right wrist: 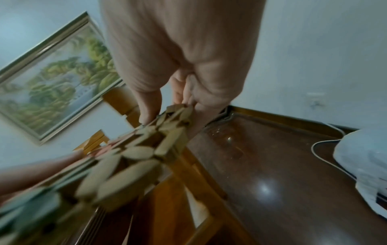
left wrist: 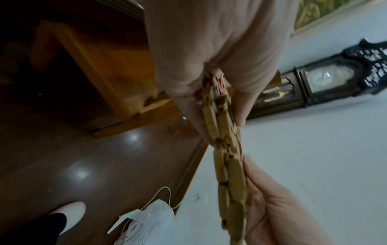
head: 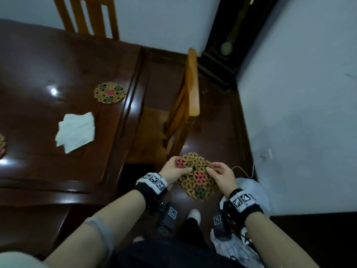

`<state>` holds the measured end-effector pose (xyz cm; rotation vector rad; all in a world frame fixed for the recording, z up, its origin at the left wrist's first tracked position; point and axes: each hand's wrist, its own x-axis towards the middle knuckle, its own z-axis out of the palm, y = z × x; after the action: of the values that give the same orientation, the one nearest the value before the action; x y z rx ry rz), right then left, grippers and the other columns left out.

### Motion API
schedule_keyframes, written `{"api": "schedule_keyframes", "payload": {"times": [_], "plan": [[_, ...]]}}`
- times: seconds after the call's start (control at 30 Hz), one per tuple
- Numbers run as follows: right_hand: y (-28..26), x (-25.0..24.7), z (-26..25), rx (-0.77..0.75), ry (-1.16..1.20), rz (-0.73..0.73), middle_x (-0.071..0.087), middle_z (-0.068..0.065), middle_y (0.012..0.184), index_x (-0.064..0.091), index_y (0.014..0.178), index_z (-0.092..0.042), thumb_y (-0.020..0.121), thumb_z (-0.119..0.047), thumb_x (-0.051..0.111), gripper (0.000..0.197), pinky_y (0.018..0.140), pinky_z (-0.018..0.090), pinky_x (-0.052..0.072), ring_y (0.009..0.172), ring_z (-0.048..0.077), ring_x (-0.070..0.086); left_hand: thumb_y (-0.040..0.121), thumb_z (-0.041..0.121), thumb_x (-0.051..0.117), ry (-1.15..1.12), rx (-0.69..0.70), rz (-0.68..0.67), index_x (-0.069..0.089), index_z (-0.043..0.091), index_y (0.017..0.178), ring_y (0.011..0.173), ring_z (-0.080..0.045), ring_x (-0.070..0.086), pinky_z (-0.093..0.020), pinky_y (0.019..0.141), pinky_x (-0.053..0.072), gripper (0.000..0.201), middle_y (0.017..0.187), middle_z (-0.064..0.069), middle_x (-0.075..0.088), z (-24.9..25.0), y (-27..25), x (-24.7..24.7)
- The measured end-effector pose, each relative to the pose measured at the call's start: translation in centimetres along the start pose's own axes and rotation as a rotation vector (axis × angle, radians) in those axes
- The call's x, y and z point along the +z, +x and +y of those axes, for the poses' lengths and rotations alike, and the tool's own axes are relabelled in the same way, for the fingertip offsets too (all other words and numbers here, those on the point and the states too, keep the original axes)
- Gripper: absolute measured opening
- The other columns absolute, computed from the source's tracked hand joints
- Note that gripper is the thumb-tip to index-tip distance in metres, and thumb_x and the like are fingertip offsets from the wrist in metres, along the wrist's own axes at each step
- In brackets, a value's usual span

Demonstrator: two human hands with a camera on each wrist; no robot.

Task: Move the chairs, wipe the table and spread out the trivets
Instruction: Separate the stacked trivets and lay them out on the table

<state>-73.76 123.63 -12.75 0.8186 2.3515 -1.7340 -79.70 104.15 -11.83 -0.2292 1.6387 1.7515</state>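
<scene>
I hold a small stack of wooden flower-pattern trivets (head: 197, 178) in the air past the table's right corner. My left hand (head: 176, 168) pinches its left edge, thumb on top. My right hand (head: 217, 172) pinches the right edge. The left wrist view shows the trivet stack (left wrist: 227, 159) edge-on between thumb and fingers, at least two layers thick. In the right wrist view the stack (right wrist: 134, 154) runs from my fingers toward the camera. One trivet (head: 109, 93) lies flat on the dark wooden table (head: 58, 64). Another trivet (head: 2, 146) shows at the left edge.
A white folded cloth (head: 76, 132) lies on the table. A wooden chair (head: 179, 117) stands off the table's right side, another chair (head: 88, 16) at its far side. A dark floor clock (head: 226, 45) fills the corner. A white bag (head: 253, 192) and cord lie on the floor.
</scene>
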Motion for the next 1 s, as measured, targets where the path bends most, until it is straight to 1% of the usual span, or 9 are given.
{"api": "schedule_keyframes", "payload": {"times": [0.07, 0.17, 0.27, 0.43, 0.6, 0.73, 0.83, 0.9, 1.0], "plan": [[1.1, -2.6, 1.1, 0.014, 0.055, 0.076, 0.065, 0.002, 0.105, 0.058, 0.108, -0.019, 0.088, -0.024, 0.068, 0.023, 0.086, 0.031, 0.051, 0.103, 0.018, 0.062, 0.08, 0.005, 0.074, 0.042, 0.049, -0.009, 0.047, 0.012, 0.116, 0.104, -0.021, 0.061, -0.039, 0.09, 0.053, 0.045, 0.107, -0.006, 0.062, 1.0, 1.5, 3.1], [3.9, -6.5, 2.8, 0.122, 0.142, 0.121, 0.063, 0.008, 0.115, 0.057, 0.109, -0.022, 0.093, -0.034, 0.061, 0.021, 0.092, 0.041, 0.052, 0.106, 0.022, 0.061, 0.08, 0.006, 0.075, 0.094, 0.101, -0.02, 0.049, 0.013, 0.116, 0.106, -0.022, 0.062, -0.039, 0.093, 0.052, 0.045, 0.11, -0.007, 0.064, 2.6, 4.5, 7.5], [7.6, -10.5, 3.5, 0.215, 0.224, 0.104, 0.063, 0.011, 0.114, 0.059, 0.102, -0.025, 0.093, -0.04, 0.058, 0.017, 0.09, 0.051, 0.054, 0.104, 0.028, 0.063, 0.08, 0.007, 0.075, 0.107, 0.144, -0.016, 0.05, 0.021, 0.108, 0.105, -0.021, 0.062, -0.04, 0.092, 0.052, 0.04, 0.109, -0.006, 0.065, 4.6, 8.4, 11.7], [13.9, -17.7, 1.3, 0.304, 0.3, -0.003, 0.064, 0.008, 0.108, 0.057, 0.11, -0.016, 0.096, -0.039, 0.054, 0.027, 0.087, 0.047, 0.055, 0.099, 0.03, 0.066, 0.081, 0.005, 0.073, 0.13, 0.195, 0.035, 0.051, 0.024, 0.103, 0.108, -0.024, 0.061, -0.044, 0.094, 0.051, 0.037, 0.111, -0.007, 0.064, 9.0, 15.4, 18.6], [20.3, -24.3, -0.8, 0.245, 0.209, -0.028, 0.069, 0.015, 0.101, 0.064, 0.101, -0.01, 0.091, -0.024, 0.064, 0.017, 0.084, 0.048, 0.056, 0.086, 0.028, 0.069, 0.081, 0.005, 0.073, 0.116, 0.222, 0.125, 0.05, 0.017, 0.109, 0.106, -0.024, 0.061, -0.044, 0.092, 0.052, 0.038, 0.107, -0.005, 0.063, 12.7, 21.6, 24.1], [25.2, -27.8, -1.9, 0.183, 0.146, 0.043, 0.071, 0.015, 0.089, 0.067, 0.08, -0.013, 0.086, -0.021, 0.071, 0.011, 0.076, 0.044, 0.057, 0.075, 0.025, 0.067, 0.08, 0.014, 0.076, 0.15, 0.205, 0.175, 0.051, 0.014, 0.116, 0.107, -0.023, 0.06, -0.044, 0.092, 0.053, 0.045, 0.114, -0.007, 0.061, 14.7, 26.3, 26.3], [29.7, -29.2, -2.4, 0.112, 0.089, 0.101, 0.072, 0.007, 0.091, 0.068, 0.082, -0.02, 0.081, -0.036, 0.071, 0.016, 0.081, 0.048, 0.058, 0.086, 0.023, 0.069, 0.087, 0.025, 0.069, 0.137, 0.211, 0.222, 0.053, 0.011, 0.117, 0.106, -0.023, 0.061, -0.043, 0.09, 0.054, 0.038, 0.117, -0.009, 0.062, 16.5, 30.2, 27.3], [33.1, -29.9, -2.7, 0.086, 0.099, 0.134, 0.07, 0.004, 0.096, 0.065, 0.087, -0.026, 0.078, -0.045, 0.064, 0.022, 0.083, 0.049, 0.057, 0.092, 0.022, 0.067, 0.094, 0.03, 0.058, 0.133, 0.207, 0.254, 0.055, 0.008, 0.12, 0.106, -0.022, 0.06, -0.036, 0.085, 0.054, 0.035, 0.117, -0.009, 0.062, 18.1, 33.0, 27.6], [38.5, -30.8, -4.5, 0.057, 0.124, 0.124, 0.065, 0.006, 0.107, 0.059, 0.099, -0.025, 0.085, -0.044, 0.054, 0.024, 0.087, 0.051, 0.055, 0.101, 0.023, 0.064, 0.098, 0.029, 0.051, 0.175, 0.226, 0.287, 0.057, 0.012, 0.112, 0.106, -0.022, 0.059, -0.033, 0.084, 0.052, 0.023, 0.114, -0.007, 0.062, 21.2, 37.9, 27.7]]}}
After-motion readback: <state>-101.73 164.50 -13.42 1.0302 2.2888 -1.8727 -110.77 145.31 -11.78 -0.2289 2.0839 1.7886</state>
